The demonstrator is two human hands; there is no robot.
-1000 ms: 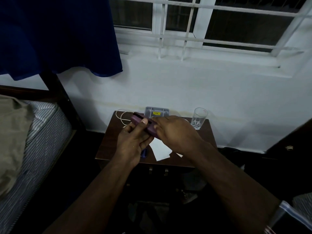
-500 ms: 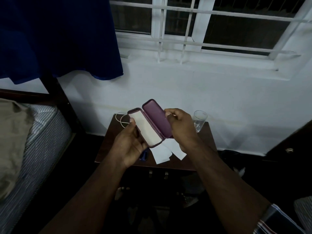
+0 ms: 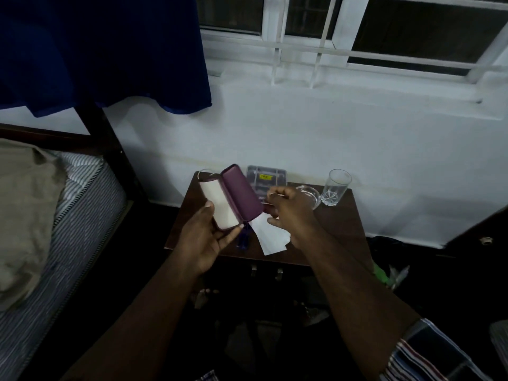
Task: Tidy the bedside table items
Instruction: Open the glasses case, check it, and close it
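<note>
The purple case [image 3: 236,199] is open and is held in the air above the left part of the bedside table [image 3: 341,229]. It is long and narrow, and its long axis runs from near the person at the lower right toward the wall at the upper left. The lid stands up along the right side and shows a purple inside; the base on the left shows a pale lining. No writing can be read on the case.

The left hand [image 3: 209,237] holds the base from below, with the thumb on its left edge and the fingers curled under its near end. The right hand [image 3: 291,213] is just beside the lid on the right. Its fingers are bent and seem to pinch something small and thin, but it is too blurred to say what it is, or whether they really hold it.

Behind the case, at the back edge of the table near the wall, there is a clear plastic box [image 3: 266,178] with a small yellow label; the letters on the label are too small to read. To the right of it are a shallow glass dish [image 3: 312,195] and, touching or just beside it, an upright drinking glass [image 3: 335,188]. Under the hands, white papers [image 3: 270,237] lie flat on the table, and a small blue object [image 3: 243,240] lies just left of them. A thin white cable [image 3: 204,173] shows at the back left corner. The bed [image 3: 82,215] with a striped mattress stands to the left of the table.
</note>
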